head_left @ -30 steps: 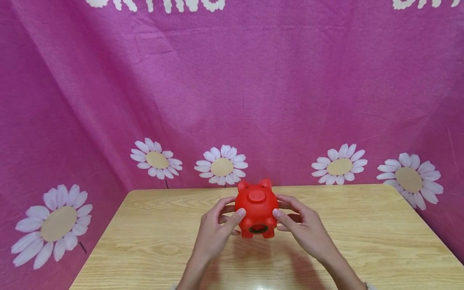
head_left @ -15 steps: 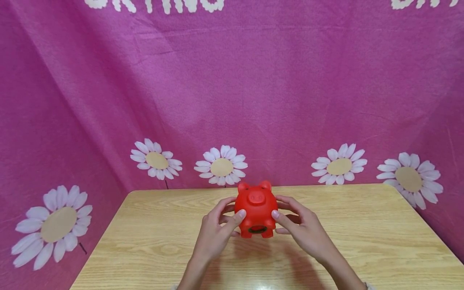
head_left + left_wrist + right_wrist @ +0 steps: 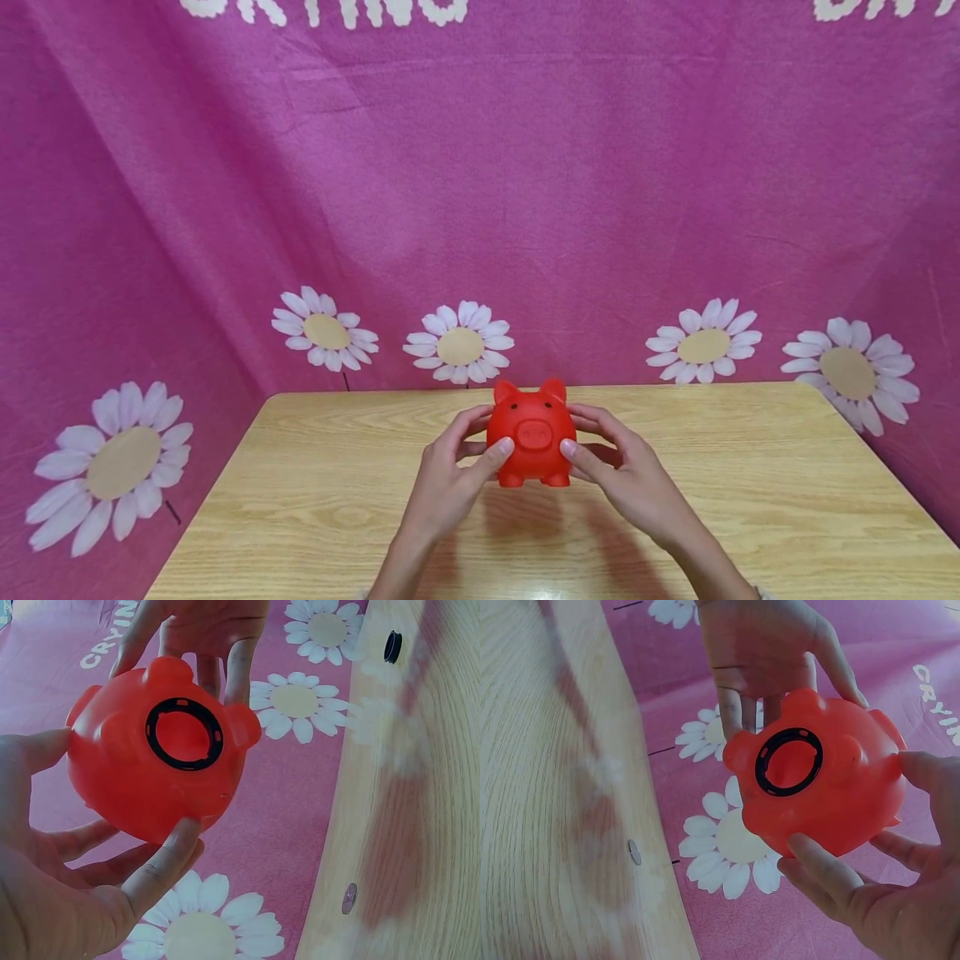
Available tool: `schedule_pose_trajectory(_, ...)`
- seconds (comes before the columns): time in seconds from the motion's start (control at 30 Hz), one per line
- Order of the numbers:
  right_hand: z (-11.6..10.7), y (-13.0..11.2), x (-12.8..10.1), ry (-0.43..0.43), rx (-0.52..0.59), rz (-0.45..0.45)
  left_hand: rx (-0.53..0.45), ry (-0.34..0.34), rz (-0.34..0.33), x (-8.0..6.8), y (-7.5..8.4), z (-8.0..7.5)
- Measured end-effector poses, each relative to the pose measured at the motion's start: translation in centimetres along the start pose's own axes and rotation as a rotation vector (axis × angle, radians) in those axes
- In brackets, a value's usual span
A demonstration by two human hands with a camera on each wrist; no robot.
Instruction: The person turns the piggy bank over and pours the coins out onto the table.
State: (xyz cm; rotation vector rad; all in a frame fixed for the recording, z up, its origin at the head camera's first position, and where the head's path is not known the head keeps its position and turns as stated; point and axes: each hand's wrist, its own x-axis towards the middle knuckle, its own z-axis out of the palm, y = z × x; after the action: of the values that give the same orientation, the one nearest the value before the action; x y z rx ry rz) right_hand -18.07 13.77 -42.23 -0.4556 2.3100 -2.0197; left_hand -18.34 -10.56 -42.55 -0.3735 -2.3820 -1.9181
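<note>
A red piggy bank (image 3: 534,458) is held up off the table, its snout and eyes facing me in the head view. My left hand (image 3: 447,483) grips one side, thumb on the front and fingers behind. Gripping the opposite side is my right hand (image 3: 633,483), placed the same way. Both wrist views show the underside of the piggy bank (image 3: 112,780), where a black ring (image 3: 152,742) surrounds an uncovered round hole. On the table lie a black round plug (image 3: 393,646) and a coin (image 3: 634,852); neither shows in the head view.
The wood-grain table (image 3: 315,500) spreads beneath both hands. A magenta cloth (image 3: 525,183) printed with white daisies hangs behind it and along the sides. Shadows of the hands and piggy bank fall on the tabletop.
Both hands have tipped the piggy bank so its snout comes down and its face turns toward me. The hole underneath has gone out of the head view. Both grips stay the same.
</note>
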Motion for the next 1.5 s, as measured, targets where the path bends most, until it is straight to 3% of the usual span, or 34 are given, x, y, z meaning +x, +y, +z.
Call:
schedule_pose_trajectory(0.1,0.0,-0.1,-0.1,0.008,-0.013,0.0,-0.005,0.002,0.006,-0.1,0.0,0.0)
schedule_pose_trajectory(0.17,0.0,-0.2,-0.3,0.019,-0.016,-0.051,-0.041,0.008,0.061,-0.2,0.0,0.0)
schedule_pose_trajectory(0.37,-0.6,-0.6,-0.7,-0.021,0.065,-0.474,-0.182,-0.041,0.498,-0.5,0.2,-0.7)
schedule_pose_trajectory(0.47,-0.8,-0.5,-0.5,-0.056,0.099,-0.537,-0.193,-0.066,0.561,-0.3,0.2,-0.8)
schedule_pose_trajectory(0.73,-1.1,0.1,-0.2,-0.067,0.107,-0.526,-0.181,-0.074,0.549,-0.1,-0.1,-0.8)
schedule_pose_trajectory(0.93,-1.2,0.0,-0.2,-0.057,0.064,-0.455,-0.148,-0.045,0.487,-0.2,0.1,-0.7)
schedule_pose_trajectory(1.23,-0.8,0.2,0.0,-0.023,-0.01,-0.324,-0.128,0.033,0.25,-0.4,0.9,-0.6)
schedule_pose_trajectory(1.5,-0.3,0.0,-0.1,0.05,-0.053,-0.083,-0.041,-0.042,0.08,-0.1,0.2,-0.7)
